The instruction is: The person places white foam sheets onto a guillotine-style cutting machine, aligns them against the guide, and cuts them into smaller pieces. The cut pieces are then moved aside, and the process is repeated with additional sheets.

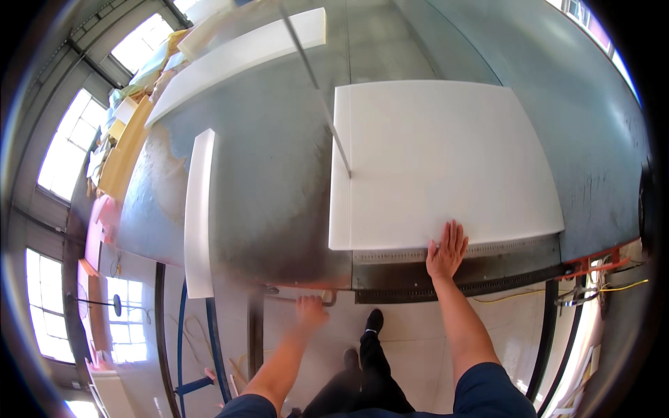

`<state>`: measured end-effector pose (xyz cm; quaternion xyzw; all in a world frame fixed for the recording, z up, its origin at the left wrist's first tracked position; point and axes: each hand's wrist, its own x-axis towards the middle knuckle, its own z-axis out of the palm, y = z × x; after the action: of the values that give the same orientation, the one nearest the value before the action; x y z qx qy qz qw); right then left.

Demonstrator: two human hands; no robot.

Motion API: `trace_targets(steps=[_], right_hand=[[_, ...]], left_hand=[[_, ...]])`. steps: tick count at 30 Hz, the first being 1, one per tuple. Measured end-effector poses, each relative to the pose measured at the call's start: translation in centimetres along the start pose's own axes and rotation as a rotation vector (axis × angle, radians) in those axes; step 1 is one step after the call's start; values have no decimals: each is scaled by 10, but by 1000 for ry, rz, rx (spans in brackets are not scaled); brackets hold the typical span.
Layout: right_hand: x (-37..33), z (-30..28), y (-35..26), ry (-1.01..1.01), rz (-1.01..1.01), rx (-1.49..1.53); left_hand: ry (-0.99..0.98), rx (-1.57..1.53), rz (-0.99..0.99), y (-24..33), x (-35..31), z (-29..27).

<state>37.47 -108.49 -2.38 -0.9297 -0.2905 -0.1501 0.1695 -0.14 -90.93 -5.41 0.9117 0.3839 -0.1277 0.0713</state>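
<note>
A large white slab, apparently foam (446,160), lies flat on the grey metal table. A thin straight line runs down it near its left edge. My right hand (447,254) rests flat on the slab's near edge, fingers stretched forward and the thumb apart. Below the table's front edge, my left hand (311,311) is closed around a bent metal handle (330,299); it is slightly blurred. A thin grey rod (325,111) slants down from the top and meets the slab near that line.
A narrow white strip (199,216) lies to the left, its near end past the table edge. A longer white piece (244,59) lies farther back. A toothed dark metal strip (502,281) runs along the front edge. Table legs (256,334) and a yellow cable (516,296) are below.
</note>
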Motion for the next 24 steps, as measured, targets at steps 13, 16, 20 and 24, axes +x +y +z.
trace_targets(steps=[13,16,20,24], right_hand=[[-2,-21,-36,47,-58,-38],[-4,-28,-43,11,-34,-19],[-4,-31,-57,-4,-44,-10],[-6,-35,-70,-21,-41,-3]], left_hand=[[236,-539,-47,-18,-34,-56],[262,-808,-187,0,-7,-135],[302,-986,-339,1,80,-153],[151,-993,-510,8,133,-168]])
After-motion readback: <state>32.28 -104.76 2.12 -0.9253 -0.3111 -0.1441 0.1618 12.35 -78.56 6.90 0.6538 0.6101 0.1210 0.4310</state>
